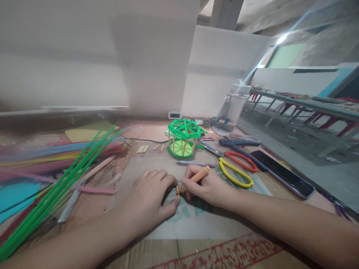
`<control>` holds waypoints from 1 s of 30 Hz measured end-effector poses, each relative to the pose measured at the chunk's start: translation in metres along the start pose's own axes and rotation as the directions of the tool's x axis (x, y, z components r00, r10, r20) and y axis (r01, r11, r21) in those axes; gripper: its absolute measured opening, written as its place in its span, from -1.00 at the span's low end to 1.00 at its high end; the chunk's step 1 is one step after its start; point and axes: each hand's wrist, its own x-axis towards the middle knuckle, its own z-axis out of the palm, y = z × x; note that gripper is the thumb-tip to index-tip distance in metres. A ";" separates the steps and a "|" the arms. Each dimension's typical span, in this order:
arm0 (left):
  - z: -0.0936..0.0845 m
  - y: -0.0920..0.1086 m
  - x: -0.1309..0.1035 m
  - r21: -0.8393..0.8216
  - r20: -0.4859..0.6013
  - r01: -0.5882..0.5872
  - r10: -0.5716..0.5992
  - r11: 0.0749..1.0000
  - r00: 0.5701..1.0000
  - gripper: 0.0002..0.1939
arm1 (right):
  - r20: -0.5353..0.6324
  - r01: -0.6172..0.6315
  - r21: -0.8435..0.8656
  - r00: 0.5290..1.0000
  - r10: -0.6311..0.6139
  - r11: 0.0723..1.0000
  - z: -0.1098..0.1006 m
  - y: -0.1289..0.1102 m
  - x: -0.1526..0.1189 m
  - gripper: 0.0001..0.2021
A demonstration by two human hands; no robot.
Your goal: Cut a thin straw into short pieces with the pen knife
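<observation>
My right hand (206,188) grips an orange marker (199,175), its tip pointing down at a small orange stick (177,192). Thumb and index finger of my left hand (154,194) pinch that stick at its two ends, on a pale sheet (162,228). Just beyond my hands stands a small round frame (183,138) with a green spoked top, thin upright sticks and a green base. Left of it lie several short pale sticks (143,149) and two orange ones. A pen (196,163) rests between the frame and my right hand.
At right are scissors (235,178) with yellow and red handles, a blue-handled tool (239,142) and a phone (283,173). A clear bottle (232,108) stands behind them. Green pipe cleaners (60,190) and other coloured ones spread over the left side. A small digital display (174,115) stands at the back.
</observation>
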 end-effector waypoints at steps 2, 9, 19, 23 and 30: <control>0.000 0.000 -0.001 0.004 -0.013 -0.004 0.004 1.000 1.000 -0.85 | 0.025 -0.019 0.007 1.000 0.019 1.000 0.000 -0.001 -0.001 -0.65; -0.002 -0.004 -0.003 -0.011 -0.023 -0.014 0.014 1.000 1.000 -0.83 | -0.071 0.063 -0.052 0.995 -0.067 0.997 -0.002 0.001 0.000 -0.73; -0.004 -0.004 -0.003 -0.009 -0.019 -0.023 0.023 1.000 1.000 -0.83 | -0.045 0.058 -0.075 0.997 -0.062 0.996 -0.003 -0.006 -0.001 -0.72; -0.004 -0.005 -0.002 0.004 -0.016 -0.035 0.035 0.999 0.999 -0.82 | -0.006 0.045 0.001 0.999 -0.045 0.999 -0.003 -0.004 0.000 -0.67; -0.003 -0.007 -0.002 0.023 -0.024 -0.040 0.041 0.999 0.999 -0.80 | 0.075 0.014 0.066 0.997 -0.019 0.998 -0.004 -0.005 -0.004 -0.67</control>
